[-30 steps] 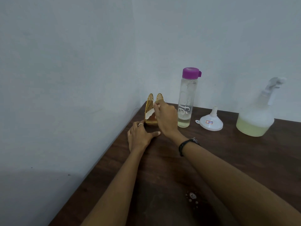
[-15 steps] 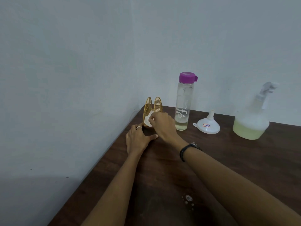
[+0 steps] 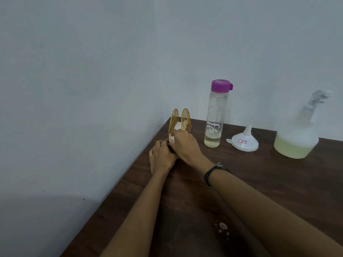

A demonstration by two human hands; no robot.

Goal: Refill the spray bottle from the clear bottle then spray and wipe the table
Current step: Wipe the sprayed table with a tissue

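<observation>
Both hands worked at the gold wire napkin holder (image 3: 179, 121) in the table's (image 3: 278, 182) back-left corner. Right hand (image 3: 183, 143) pinched the white napkin (image 3: 173, 135) w/ curled fingers; left hand (image 3: 161, 156) lay beside the holder's base, grip not clear. Clear bottle (image 3: 216, 115), capped and nearly empty, stood just right of them; funnel (image 3: 244, 140) and spray bottle (image 3: 297, 134) further right. Risk, imo: a sharp tug could drag the light holder over, or the right forearm could knock the clear bottle.
</observation>
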